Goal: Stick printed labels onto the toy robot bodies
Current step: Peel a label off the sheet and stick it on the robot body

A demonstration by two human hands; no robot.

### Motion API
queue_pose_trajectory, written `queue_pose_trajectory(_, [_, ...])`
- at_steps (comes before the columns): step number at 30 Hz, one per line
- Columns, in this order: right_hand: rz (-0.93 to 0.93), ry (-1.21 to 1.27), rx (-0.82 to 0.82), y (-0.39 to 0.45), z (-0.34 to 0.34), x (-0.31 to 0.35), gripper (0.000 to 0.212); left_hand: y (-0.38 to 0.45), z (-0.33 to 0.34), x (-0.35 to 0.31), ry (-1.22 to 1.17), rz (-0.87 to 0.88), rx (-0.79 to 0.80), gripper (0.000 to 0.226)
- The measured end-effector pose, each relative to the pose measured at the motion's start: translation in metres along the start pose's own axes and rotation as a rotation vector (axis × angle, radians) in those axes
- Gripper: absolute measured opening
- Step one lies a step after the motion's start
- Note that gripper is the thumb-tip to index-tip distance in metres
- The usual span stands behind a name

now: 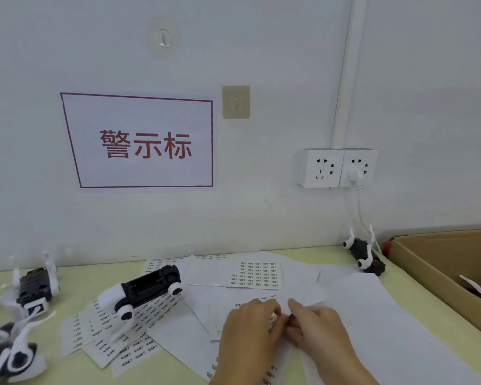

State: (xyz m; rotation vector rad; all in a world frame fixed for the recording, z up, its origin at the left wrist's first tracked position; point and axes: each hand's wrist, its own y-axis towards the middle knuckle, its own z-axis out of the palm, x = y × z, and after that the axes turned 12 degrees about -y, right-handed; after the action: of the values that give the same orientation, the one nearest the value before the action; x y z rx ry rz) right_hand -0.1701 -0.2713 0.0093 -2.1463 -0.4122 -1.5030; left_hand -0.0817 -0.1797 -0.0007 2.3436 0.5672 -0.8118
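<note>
My left hand point(247, 332) and my right hand point(321, 332) meet over a white label sheet point(245, 304) near the table's front, fingertips pinching at it where they touch. What sits between the fingers is hidden. A black-and-white toy robot body point(146, 289) lies on other label sheets point(106, 343) to the left. A sheet with printed labels point(257, 275) lies behind my hands. More robot bodies lie at the left point(36, 284), at the front left corner point(9, 354) and at the back right point(365, 254).
An open cardboard box point(433, 270) stands at the right with toy parts inside. The wall behind carries a red-framed sign point(142, 143), two sockets point(338, 168) with a plugged white cable, and adhesive hooks. Blank white paper point(395, 323) covers the right of the green table point(53, 307).
</note>
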Motion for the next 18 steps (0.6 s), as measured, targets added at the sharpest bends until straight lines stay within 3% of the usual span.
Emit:
queue_pose_trajectory(5, [-0.007, 0.022, -0.177, 0.011, 0.022, 0.005, 0.047, -0.002, 0.002, 0.007, -0.172, -0.078, -0.119, 0.014])
queue_pose_trajectory(9, [-0.064, 0.267, -0.098, 0.011, 0.035, 0.006, 0.020, 0.005, -0.004, 0.014, -0.362, -0.136, -0.346, 0.012])
queue_pose_trajectory(11, [-0.092, 0.409, -0.073, 0.014, 0.038, 0.005, 0.017, 0.012, -0.008, 0.019, -0.391, -0.131, -0.412, 0.016])
queue_pose_trajectory(18, [-0.041, 0.607, 0.133, 0.009, 0.046, 0.007, 0.024, 0.013, -0.006, 0.024, -0.389, 0.014, -0.410, 0.014])
